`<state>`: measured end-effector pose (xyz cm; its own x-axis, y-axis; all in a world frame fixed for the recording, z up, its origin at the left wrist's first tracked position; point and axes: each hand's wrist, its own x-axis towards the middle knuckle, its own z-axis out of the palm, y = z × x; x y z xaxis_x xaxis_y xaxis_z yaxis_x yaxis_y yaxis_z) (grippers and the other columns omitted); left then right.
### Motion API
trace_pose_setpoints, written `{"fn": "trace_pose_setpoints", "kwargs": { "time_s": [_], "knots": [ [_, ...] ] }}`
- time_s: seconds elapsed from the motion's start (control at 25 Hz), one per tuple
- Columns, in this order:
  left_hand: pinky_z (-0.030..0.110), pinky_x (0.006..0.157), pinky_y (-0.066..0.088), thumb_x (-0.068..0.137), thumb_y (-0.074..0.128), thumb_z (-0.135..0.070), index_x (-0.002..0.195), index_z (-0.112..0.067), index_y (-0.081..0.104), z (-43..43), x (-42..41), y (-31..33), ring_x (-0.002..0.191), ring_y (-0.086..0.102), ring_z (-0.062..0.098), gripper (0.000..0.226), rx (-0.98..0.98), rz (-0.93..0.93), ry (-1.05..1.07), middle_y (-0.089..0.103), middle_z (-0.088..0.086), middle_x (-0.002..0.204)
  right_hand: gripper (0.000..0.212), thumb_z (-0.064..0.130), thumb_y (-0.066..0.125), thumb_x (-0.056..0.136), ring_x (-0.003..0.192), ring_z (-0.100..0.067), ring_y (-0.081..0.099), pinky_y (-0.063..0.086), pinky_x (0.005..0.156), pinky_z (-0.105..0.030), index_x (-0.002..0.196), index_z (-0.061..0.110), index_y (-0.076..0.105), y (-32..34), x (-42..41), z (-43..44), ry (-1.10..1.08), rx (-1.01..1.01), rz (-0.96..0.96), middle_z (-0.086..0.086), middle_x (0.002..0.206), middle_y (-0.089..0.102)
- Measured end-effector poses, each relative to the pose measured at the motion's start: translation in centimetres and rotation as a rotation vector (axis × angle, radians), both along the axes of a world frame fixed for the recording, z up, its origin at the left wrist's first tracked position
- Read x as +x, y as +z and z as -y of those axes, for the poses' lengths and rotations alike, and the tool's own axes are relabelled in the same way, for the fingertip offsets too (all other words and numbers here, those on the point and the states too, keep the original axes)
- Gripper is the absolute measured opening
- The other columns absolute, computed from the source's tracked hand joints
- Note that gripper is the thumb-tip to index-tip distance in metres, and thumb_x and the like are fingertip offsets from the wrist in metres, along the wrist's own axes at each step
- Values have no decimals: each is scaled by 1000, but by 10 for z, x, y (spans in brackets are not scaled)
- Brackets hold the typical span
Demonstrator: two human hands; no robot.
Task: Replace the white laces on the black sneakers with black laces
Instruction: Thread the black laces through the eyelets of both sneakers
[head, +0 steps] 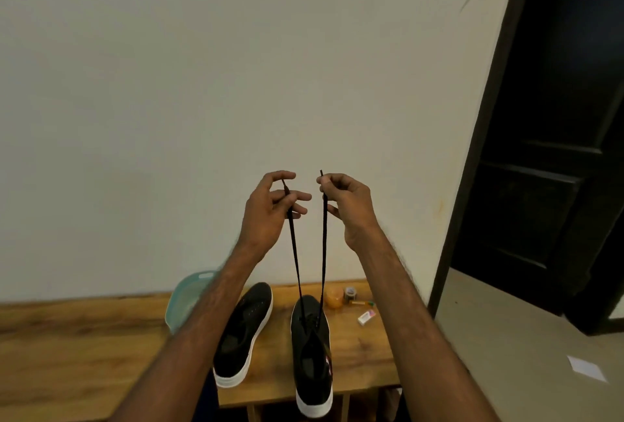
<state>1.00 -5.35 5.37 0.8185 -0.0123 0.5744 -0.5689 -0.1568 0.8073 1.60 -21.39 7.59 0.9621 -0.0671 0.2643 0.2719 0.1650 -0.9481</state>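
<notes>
Forearms point(189, 347) are raised. Left grip point(266, 209) and right grip point(347, 205) are each pinched on one end of black lace point(293, 246), held level, probably to even both lengths. Lace is threaded through nearer sneaker point(312, 354) on worktop point(84, 337); second sneaker point(243, 330) is seen unlaced alongside.

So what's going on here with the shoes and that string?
A person is putting a black lace into a black sneaker that stands on a wooden table. The lace already runs through the shoe's lower eyelets. The left hand and right hand each pinch one end, raised high and pulled up level. The other sneaker lies beside it, with no lace visible in it.
</notes>
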Motion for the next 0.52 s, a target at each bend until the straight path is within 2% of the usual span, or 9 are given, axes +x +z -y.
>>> {"fn": "trace_pose_setpoints", "kwargs": {
  "time_s": [0.12, 0.28, 0.52],
  "knots": [
    [26, 75, 60, 101, 54, -10, 134, -20, 38, 4, 0, 12, 82, 74, 19, 38, -53, -25, 40, 76, 3, 101, 5, 17, 67, 93, 84, -6, 63, 49, 75, -27, 92, 14, 72, 16, 0, -9, -3, -25, 26, 14, 82, 70],
    [31, 72, 60, 96, 62, -11, 109, -8, 53, 9, -1, 15, 81, 75, 20, 16, -167, -95, 121, 76, 9, 100, 6, 15, 68, 92, 79, -6, 63, 47, 74, -24, 93, 11, 72, 21, 0, -21, -18, -53, 44, 10, 81, 69],
    [35, 68, 61, 86, 74, -4, 96, 1, 67, 10, -5, 18, 75, 70, 27, 13, -404, -180, 199, 72, 14, 91, 3, 16, 70, 90, 81, -9, 67, 47, 70, -22, 88, 16, 73, 16, -4, -25, -72, -83, 63, 4, 84, 72]
  ]
}}
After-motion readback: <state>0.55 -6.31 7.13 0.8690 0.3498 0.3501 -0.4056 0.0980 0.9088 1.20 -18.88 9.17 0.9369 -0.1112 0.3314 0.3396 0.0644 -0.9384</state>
